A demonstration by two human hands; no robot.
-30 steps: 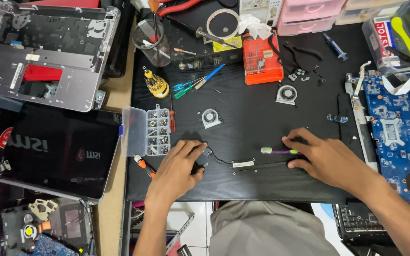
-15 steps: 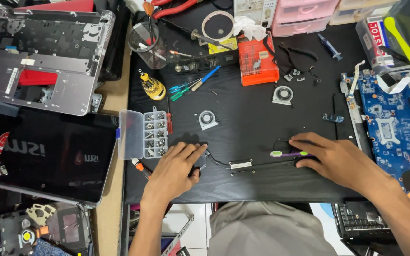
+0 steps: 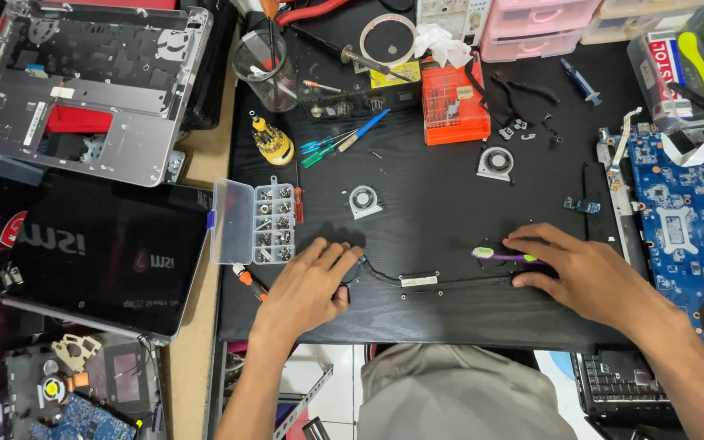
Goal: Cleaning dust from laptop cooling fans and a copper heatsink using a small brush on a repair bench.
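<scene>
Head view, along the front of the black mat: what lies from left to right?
Closed black laptop → clear screw organizer box → left hand → black heat pipe assembly → purple-and-green toothbrush → right hand → blue circuit board.

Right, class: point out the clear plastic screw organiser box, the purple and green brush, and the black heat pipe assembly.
Clear plastic screw organiser box (image 3: 274, 222), head view, on its compartment grid.
Purple and green brush (image 3: 495, 255), head view, on the handle.
Black heat pipe assembly (image 3: 419, 280), head view, on the middle plate.
</scene>
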